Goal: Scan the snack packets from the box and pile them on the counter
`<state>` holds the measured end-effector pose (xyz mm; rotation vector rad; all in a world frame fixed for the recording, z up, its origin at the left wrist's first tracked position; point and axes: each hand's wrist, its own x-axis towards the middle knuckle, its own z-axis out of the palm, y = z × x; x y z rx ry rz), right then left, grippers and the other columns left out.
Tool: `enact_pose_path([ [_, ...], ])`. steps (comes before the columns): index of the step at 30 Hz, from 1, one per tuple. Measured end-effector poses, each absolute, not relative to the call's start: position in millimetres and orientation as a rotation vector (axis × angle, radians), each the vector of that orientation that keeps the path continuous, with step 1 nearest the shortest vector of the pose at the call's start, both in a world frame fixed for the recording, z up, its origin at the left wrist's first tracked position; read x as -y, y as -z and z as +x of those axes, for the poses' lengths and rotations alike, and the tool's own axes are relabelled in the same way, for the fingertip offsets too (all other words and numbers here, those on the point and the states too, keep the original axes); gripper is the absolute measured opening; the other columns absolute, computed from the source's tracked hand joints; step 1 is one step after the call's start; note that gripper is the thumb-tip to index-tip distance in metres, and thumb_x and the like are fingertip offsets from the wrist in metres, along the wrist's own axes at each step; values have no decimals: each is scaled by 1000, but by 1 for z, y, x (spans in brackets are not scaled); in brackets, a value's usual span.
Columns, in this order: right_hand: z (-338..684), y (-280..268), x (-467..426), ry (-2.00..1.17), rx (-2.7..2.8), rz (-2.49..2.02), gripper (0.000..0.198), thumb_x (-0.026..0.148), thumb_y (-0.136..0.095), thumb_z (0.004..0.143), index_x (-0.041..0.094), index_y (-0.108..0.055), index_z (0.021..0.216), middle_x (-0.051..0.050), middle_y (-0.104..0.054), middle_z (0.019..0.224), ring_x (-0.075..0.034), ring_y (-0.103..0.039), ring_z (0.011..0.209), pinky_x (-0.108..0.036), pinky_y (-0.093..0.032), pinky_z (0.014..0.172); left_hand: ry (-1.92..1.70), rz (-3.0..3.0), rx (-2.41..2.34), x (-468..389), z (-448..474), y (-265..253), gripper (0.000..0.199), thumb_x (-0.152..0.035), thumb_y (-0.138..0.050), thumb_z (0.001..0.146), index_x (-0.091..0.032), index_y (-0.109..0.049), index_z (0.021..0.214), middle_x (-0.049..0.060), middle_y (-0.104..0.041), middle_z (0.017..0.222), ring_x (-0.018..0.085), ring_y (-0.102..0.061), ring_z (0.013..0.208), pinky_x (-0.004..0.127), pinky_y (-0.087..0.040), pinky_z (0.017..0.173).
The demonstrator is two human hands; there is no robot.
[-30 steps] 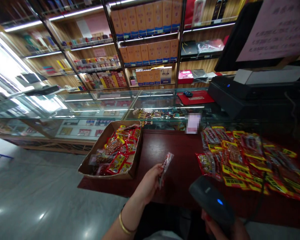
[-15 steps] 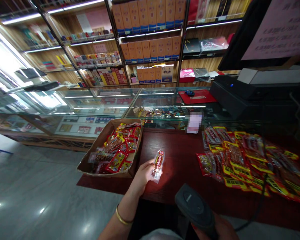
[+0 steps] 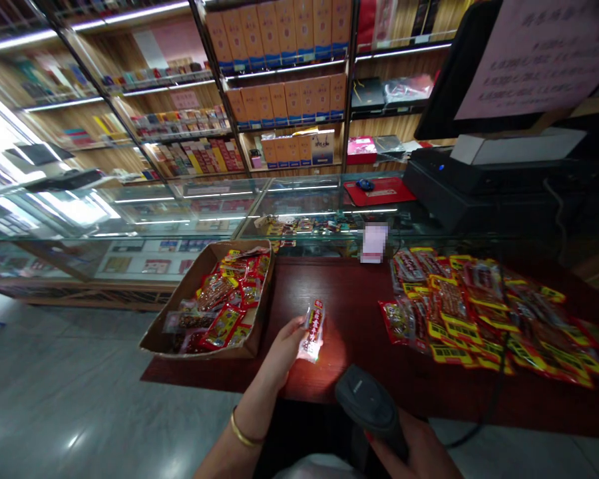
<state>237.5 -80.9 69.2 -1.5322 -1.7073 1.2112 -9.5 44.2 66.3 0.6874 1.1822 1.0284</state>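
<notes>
My left hand (image 3: 285,347) pinches a clear-and-red snack packet (image 3: 313,330) by its left side, above the dark red wooden table (image 3: 339,286). A black handheld barcode scanner (image 3: 367,402) is gripped in my right hand (image 3: 416,449), its head aimed at the packet, and a bright patch of light falls there. Left of my left hand stands an open cardboard box (image 3: 254,342) with several red and yellow snack packets (image 3: 224,326) inside. A spread pile of similar packets (image 3: 459,313) lies on the table to the right.
Behind the table runs a glass display counter (image 3: 299,199) with a red mouse pad (image 3: 392,191) and blue mouse (image 3: 364,184) on it. A monitor (image 3: 444,73) stands at the right. The scanner's cable (image 3: 494,392) trails along the right side. Shelves of boxes (image 3: 289,100) line the wall.
The view has shifted slightly. The scanner has moved a little left, nearer the packet, and the light on the packet looks brighter. My left hand still holds the same packet.
</notes>
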Motion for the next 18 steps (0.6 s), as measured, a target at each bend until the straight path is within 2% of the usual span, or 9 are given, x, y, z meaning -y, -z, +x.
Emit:
enact_pose_path([
  [5,238,-68,81,-1174,1645,-1499,33,37,-66,89,19,-82,112,-15,-85,110,-36,-79,105,-40,-60,92,-956,739,-1230,-46,2,-67,48,-35,-82,69,-14,-74,112,7,-76,82,21,-71,71,30,-49,67],
  [13,227,-68,71,-1171,1603,-1500,32,39,-59,96,17,-81,106,-14,-85,102,-34,-79,97,-39,-58,88,-943,755,-1211,-46,13,-61,46,-34,-83,69,-14,-77,109,5,-76,77,17,-66,64,26,-46,63],
  [18,232,-76,76,-1188,1647,-1452,32,37,-61,95,19,-80,112,-14,-84,111,-32,-78,105,-39,-57,94,-944,766,-1170,-47,12,-58,50,-40,-84,72,-14,-75,113,7,-78,90,17,-69,71,25,-49,67],
])
